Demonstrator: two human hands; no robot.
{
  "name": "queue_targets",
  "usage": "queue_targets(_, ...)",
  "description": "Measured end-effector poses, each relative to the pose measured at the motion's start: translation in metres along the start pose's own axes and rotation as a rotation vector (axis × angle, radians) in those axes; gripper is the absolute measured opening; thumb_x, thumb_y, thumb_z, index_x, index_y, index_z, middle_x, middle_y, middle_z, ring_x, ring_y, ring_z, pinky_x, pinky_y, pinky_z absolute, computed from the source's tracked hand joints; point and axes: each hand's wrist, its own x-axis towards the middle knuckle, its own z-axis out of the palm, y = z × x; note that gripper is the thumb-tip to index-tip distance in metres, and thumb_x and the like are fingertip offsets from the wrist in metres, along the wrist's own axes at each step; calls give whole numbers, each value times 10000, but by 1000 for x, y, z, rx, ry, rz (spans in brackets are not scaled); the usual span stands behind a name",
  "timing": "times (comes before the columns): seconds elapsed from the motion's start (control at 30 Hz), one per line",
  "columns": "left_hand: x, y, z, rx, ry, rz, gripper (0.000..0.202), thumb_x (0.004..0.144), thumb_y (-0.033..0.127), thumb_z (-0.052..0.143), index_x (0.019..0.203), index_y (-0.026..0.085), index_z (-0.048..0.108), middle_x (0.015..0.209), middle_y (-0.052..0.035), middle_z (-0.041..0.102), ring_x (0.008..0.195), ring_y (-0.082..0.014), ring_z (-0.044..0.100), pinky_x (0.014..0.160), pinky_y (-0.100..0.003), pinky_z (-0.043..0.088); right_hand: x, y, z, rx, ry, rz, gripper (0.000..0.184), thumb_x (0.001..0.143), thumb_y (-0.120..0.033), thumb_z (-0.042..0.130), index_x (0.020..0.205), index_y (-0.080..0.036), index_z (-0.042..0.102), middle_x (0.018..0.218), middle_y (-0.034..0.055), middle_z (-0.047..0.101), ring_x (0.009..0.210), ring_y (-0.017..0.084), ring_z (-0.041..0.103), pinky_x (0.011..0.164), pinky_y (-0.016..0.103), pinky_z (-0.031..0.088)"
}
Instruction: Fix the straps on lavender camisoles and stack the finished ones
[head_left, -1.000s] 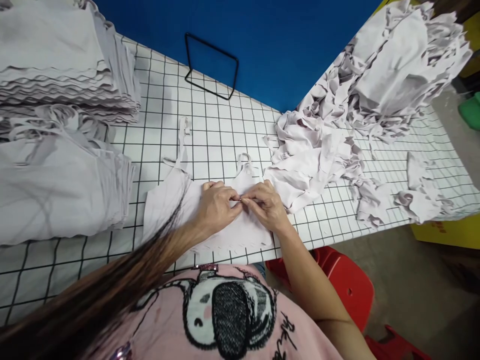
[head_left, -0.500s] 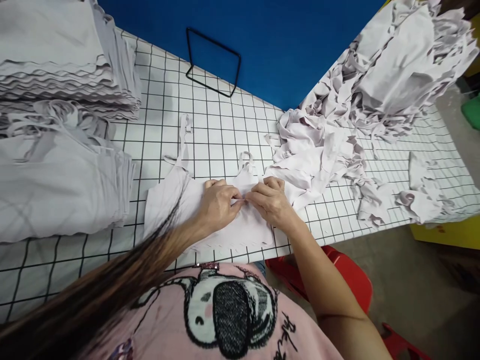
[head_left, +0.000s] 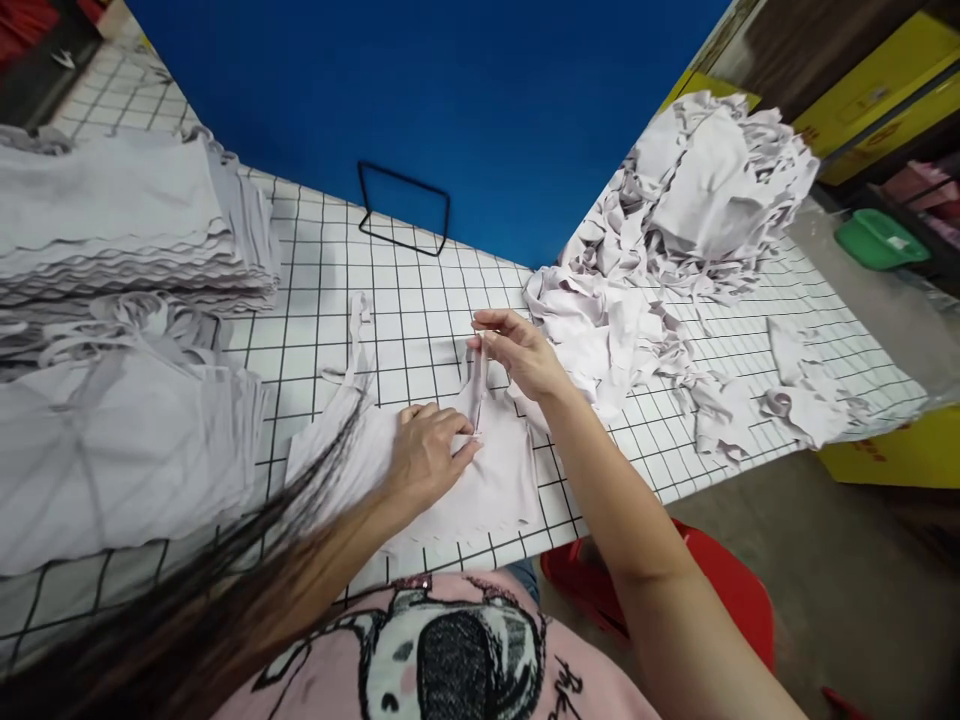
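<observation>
A pale lilac-white camisole (head_left: 487, 485) lies flat on the grid-patterned table in front of me, its left strap (head_left: 357, 335) stretched away from me. My left hand (head_left: 431, 452) rests on the fabric, with thumb and forefinger closed on the camisole where the right strap begins. Further up, my right hand (head_left: 521, 350) pinches the top of that right strap (head_left: 478, 385) between thumb and fingers and holds it raised and taut. Long dark hair hangs over my left forearm and covers part of the garment's left side.
Neat stacks of the same pale garments (head_left: 112, 440) stand at left. Loose garments lie heaped (head_left: 600, 330) at right, rising to a larger pile (head_left: 705, 190). A black wire frame (head_left: 405, 210) lies by the blue panel (head_left: 420, 110). Below the table edge is a red stool (head_left: 727, 580).
My right hand has moved away from my left, up along the right strap, and now holds it up. My left hand stays on the garment. The view has tilted upward.
</observation>
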Motion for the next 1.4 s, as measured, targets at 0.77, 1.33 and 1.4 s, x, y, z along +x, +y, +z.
queue_targets(0.77, -2, 4, 3, 227, -15, 129, 412, 985, 358, 397, 1340, 201, 534, 1519, -70, 424, 1441, -309, 288, 1157, -526, 269, -78, 23, 34, -1150, 292, -440, 294, 955, -272, 491, 1222, -200, 591, 1049, 139, 596, 965, 282, 529, 831, 441, 447)
queue_targets(1.33, -2, -84, -78, 90, 245, -516, 93, 796, 281, 635, 831, 197, 618, 764, -27, 688, 813, -237, 625, 683, -320, 413, 46, -7, 162, -468, -126, 328, 213, 791, -287, 639, 644, -186, 523, 618, -8, 555, 584, 119, 486, 556, 247, 351)
queue_targets(1.4, -1, -86, -78, 94, 255, -495, 78, 790, 280, 638, 782, 202, 638, 752, -30, 693, 822, -243, 628, 689, -319, 408, 49, -4, 160, -418, -137, 343, 210, 797, -267, 610, 644, -188, 490, 596, -27, 506, 551, 99, 454, 529, 234, 344)
